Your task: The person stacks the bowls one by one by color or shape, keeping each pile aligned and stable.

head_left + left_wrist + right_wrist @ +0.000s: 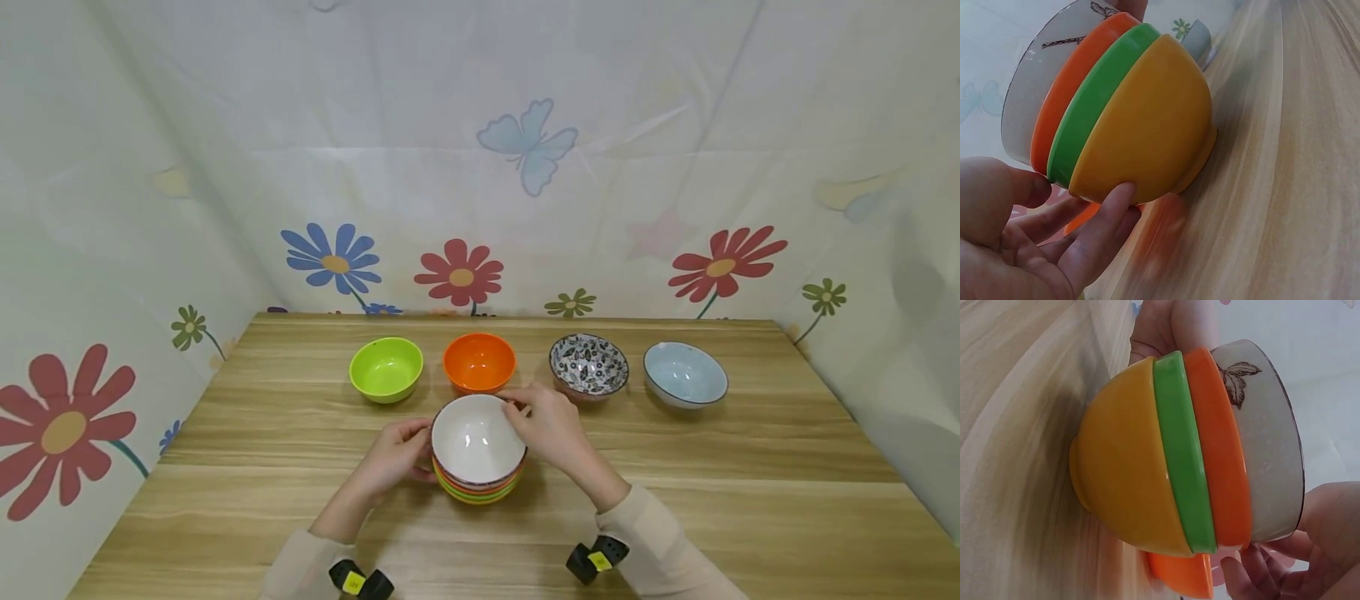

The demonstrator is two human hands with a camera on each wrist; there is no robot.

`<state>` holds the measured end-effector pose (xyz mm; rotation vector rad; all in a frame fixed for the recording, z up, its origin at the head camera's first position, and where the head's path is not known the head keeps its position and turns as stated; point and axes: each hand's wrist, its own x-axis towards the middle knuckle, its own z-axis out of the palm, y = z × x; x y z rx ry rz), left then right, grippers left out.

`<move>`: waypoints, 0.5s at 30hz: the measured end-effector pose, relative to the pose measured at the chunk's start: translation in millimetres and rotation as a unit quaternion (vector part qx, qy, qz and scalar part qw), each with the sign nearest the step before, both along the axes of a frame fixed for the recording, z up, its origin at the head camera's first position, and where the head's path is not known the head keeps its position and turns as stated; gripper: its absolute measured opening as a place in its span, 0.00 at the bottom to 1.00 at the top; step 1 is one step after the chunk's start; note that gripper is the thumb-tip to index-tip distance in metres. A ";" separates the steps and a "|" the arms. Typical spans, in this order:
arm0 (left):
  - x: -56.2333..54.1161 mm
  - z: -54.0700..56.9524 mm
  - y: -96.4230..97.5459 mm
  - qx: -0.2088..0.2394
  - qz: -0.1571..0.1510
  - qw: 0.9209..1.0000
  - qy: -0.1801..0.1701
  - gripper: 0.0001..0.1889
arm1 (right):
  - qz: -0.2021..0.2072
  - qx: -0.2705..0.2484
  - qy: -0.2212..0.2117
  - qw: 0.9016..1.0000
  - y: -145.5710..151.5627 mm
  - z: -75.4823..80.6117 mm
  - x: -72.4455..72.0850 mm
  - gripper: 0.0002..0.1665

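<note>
A stack of nested bowls stands on the wooden table in front of me. On top is a white bowl with a thin dark rim and brown leaf markings outside. Below it, the left wrist view shows an orange bowl, a green bowl and, lowest, a yellow bowl. My left hand holds the stack's left side, thumb by the rims and fingers against the yellow bowl. At the white bowl's far right edge, my right hand pinches its rim, thumb over the inside and fingers outside.
Behind the stack, a row of single bowls runs across the wooden table: lime green, orange, black-and-white floral and pale blue. The orange one is just beyond the stack. A flower-printed curtain borders the back and sides.
</note>
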<state>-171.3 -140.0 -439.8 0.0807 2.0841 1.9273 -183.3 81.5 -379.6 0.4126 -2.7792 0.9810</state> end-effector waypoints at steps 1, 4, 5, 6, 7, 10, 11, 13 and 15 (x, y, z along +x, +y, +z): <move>-0.3 -0.3 -0.1 -0.001 -0.001 1.000 -0.001 0.19 | 0.002 -0.006 -0.002 1.000 0.9 -0.9 -0.2 0.11; -1.0 -0.8 -0.6 -0.006 -0.002 1.000 -0.001 0.19 | 0.008 -0.025 -0.003 1.000 4.0 -3.5 -0.4 0.12; -1.1 -0.8 -0.8 -0.007 -0.002 1.000 -0.002 0.19 | 0.009 -0.031 -0.003 0.999 5.3 -4.6 -0.5 0.12; -1.1 -0.8 -0.9 -0.008 -0.001 1.000 -0.003 0.19 | 0.011 -0.036 -0.001 0.999 6.7 -5.5 -0.5 0.12; -1.1 -0.8 -1.0 -0.008 -0.001 1.000 -0.003 0.19 | 0.013 -0.040 0.000 0.999 8.1 -6.7 -0.7 0.12; -0.9 -0.5 -1.0 -0.007 -0.004 1.000 -0.003 0.19 | 0.022 -0.060 -0.010 0.998 12.6 -9.7 -0.9 0.12; -0.8 -0.6 -0.9 -0.006 -0.005 1.000 -0.002 0.19 | 0.025 -0.066 -0.017 0.997 14.2 -10.8 -1.0 0.12; -0.6 -0.9 -0.9 -0.003 -0.008 1.000 0.002 0.19 | 0.031 -0.079 -0.034 0.996 16.9 -13.7 -1.6 0.13; -0.3 -1.2 -0.9 0.000 -0.009 1.000 0.003 0.19 | 0.037 -0.092 -0.049 0.994 19.4 -15.8 -1.2 0.13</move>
